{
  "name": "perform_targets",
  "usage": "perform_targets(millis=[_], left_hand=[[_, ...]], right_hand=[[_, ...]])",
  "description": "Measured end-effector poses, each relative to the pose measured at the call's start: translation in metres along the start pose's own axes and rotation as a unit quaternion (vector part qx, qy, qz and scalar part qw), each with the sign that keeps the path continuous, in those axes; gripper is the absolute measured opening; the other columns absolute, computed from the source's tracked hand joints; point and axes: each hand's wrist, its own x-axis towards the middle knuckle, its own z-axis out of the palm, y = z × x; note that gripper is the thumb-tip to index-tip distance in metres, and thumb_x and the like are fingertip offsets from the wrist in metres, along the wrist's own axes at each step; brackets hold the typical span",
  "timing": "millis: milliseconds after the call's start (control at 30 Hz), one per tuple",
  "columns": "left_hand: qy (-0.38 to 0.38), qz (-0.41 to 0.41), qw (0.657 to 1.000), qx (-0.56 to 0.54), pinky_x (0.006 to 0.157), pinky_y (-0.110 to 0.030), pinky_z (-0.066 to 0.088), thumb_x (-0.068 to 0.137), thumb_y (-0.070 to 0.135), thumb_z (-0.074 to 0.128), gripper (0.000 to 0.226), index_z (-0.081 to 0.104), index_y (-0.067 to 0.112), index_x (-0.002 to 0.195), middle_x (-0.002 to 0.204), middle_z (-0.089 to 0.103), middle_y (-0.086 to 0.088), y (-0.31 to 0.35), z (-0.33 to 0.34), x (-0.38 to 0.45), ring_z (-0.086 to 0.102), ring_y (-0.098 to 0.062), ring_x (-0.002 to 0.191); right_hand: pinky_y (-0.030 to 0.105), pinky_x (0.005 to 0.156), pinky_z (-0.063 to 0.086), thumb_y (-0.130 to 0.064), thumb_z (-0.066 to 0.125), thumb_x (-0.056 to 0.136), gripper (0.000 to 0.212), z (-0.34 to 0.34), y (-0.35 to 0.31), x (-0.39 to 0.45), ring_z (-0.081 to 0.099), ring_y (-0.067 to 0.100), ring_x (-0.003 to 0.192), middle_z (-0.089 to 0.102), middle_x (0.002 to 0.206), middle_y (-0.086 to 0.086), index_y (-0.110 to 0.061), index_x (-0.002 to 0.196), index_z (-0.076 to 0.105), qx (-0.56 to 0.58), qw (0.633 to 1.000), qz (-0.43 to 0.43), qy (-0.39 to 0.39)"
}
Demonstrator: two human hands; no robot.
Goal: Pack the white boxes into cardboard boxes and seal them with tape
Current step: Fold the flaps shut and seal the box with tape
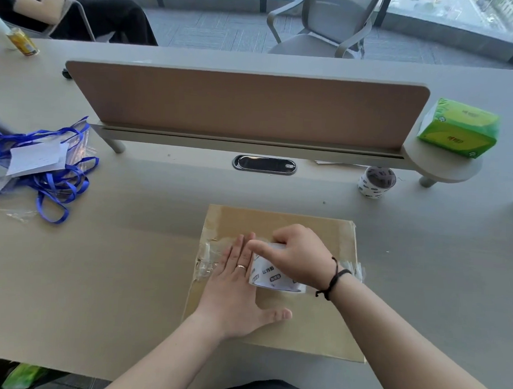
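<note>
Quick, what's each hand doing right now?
Left hand: open, pressed flat on the cardboard box.
Right hand: gripping the tape roll on the box.

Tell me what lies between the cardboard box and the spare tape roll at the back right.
Only bare tabletop separates the cardboard box from the spare tape roll, as the head view shows.

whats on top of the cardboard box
On the cardboard box: clear tape, the flat left hand, and the right hand gripping a tape roll. Contents are hidden.
</note>
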Motion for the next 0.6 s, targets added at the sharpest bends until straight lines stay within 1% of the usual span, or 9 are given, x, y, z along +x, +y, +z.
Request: perform_targets(millis=[133,167,233,300,333,400,467,500,600], left_hand=[[0.000,-0.001,1.000,0.002,0.122,-0.042,-0.018,0.073,0.099,0.021,0.118,-0.037,0.032,0.149,0.151,-0.053,0.000,-0.001,0.003,0.003,-0.050,-0.018,0.138],[0.002,-0.001,1.000,0.005,0.122,-0.043,-0.017,0.073,0.100,0.020,0.116,-0.037,0.033,0.150,0.151,-0.052,0.000,-0.001,0.004,0.003,-0.050,-0.018,0.139],[0.003,-0.002,1.000,0.012,0.122,-0.043,-0.017,0.073,0.100,0.019,0.114,-0.036,0.037,0.149,0.152,-0.051,0.002,-0.001,0.004,0.003,-0.049,-0.017,0.139],[0.002,-0.006,1.000,0.014,0.122,-0.042,-0.017,0.074,0.100,0.019,0.110,-0.036,0.039,0.148,0.153,-0.051,0.004,-0.001,0.002,0.003,-0.049,-0.016,0.139],[0.002,-0.007,1.000,0.014,0.122,-0.041,-0.017,0.075,0.099,0.020,0.110,-0.036,0.039,0.148,0.153,-0.050,0.005,-0.001,0.002,0.003,-0.049,-0.015,0.139],[0.002,-0.016,1.000,0.007,0.123,-0.040,-0.016,0.074,0.099,0.021,0.114,-0.035,0.035,0.150,0.154,-0.049,0.008,-0.002,0.002,0.002,-0.048,-0.012,0.139],[0.003,-0.032,0.999,-0.001,0.124,-0.039,-0.015,0.071,0.101,0.023,0.122,-0.034,0.028,0.151,0.155,-0.046,0.011,-0.002,0.001,0.002,-0.046,-0.009,0.141],[0.002,-0.037,0.999,0.000,0.124,-0.038,-0.016,0.070,0.101,0.023,0.124,-0.035,0.027,0.151,0.155,-0.046,0.012,-0.002,0.001,0.002,-0.045,-0.009,0.141],[0.002,-0.042,0.999,0.006,0.124,-0.039,-0.016,0.069,0.102,0.020,0.125,-0.035,0.026,0.151,0.155,-0.045,0.012,0.000,0.000,0.002,-0.045,-0.008,0.141]], right_hand=[[0.027,0.049,0.030,-0.066,0.074,0.070,0.062,0.002,0.033,-0.014,0.044,0.010,0.049,0.045,0.050,-0.006,-0.020,0.050,0.038,0.201,0.979,0.007,-0.019],[0.027,0.049,0.030,-0.067,0.074,0.066,0.063,0.003,0.038,-0.016,0.047,0.012,0.051,0.046,0.052,-0.003,-0.017,0.051,0.039,0.236,0.972,0.013,-0.017],[0.027,0.049,0.032,-0.067,0.076,0.062,0.074,0.005,0.042,-0.016,0.054,0.013,0.052,0.053,0.055,0.007,-0.001,0.056,0.042,0.266,0.964,0.020,-0.014],[0.031,0.052,0.036,-0.067,0.076,0.061,0.082,0.007,0.038,-0.012,0.058,0.015,0.054,0.061,0.060,0.019,0.010,0.063,0.047,0.261,0.965,0.014,-0.024],[0.031,0.052,0.037,-0.068,0.075,0.061,0.082,0.008,0.036,-0.010,0.057,0.015,0.054,0.063,0.062,0.021,0.010,0.064,0.049,0.251,0.967,0.010,-0.031],[0.029,0.050,0.034,-0.068,0.074,0.063,0.074,0.003,0.037,-0.012,0.049,0.012,0.049,0.056,0.054,0.013,0.001,0.057,0.048,0.213,0.977,-0.003,-0.027],[0.029,0.047,0.028,-0.063,0.076,0.069,0.064,-0.014,0.051,-0.017,0.035,0.010,0.046,0.039,0.048,0.000,-0.015,0.050,0.039,0.140,0.990,-0.021,0.013],[0.030,0.046,0.028,-0.061,0.077,0.071,0.064,-0.024,0.060,-0.022,0.033,0.011,0.045,0.037,0.047,-0.001,-0.017,0.049,0.036,0.109,0.993,-0.021,0.033],[0.030,0.045,0.034,-0.073,0.071,0.064,0.072,-0.042,0.078,-0.030,0.043,0.013,0.045,0.053,0.048,0.009,-0.009,0.051,0.040,0.060,0.998,-0.009,0.032]])
